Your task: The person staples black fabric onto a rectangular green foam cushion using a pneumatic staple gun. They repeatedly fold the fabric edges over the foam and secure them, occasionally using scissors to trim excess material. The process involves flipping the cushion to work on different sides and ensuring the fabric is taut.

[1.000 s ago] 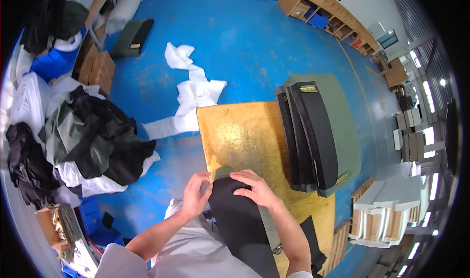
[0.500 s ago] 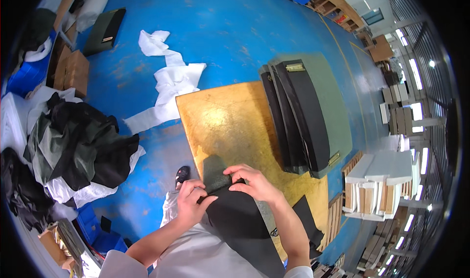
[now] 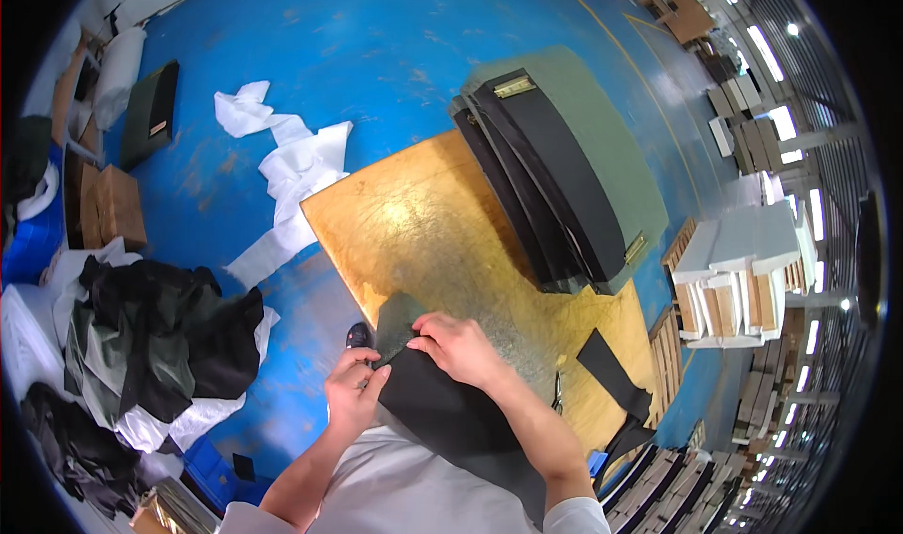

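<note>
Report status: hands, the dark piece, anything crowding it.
Left hand and right hand both pinching the dark fabric sheet at its near edge. Sheet lies on golden-brown board. Stacked black panels apart.

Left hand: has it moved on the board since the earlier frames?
Barely. The left hand still grips the dark sheet at the near left edge of the yellow board, beside the right hand. Most of the apparent shift is camera motion.
</note>
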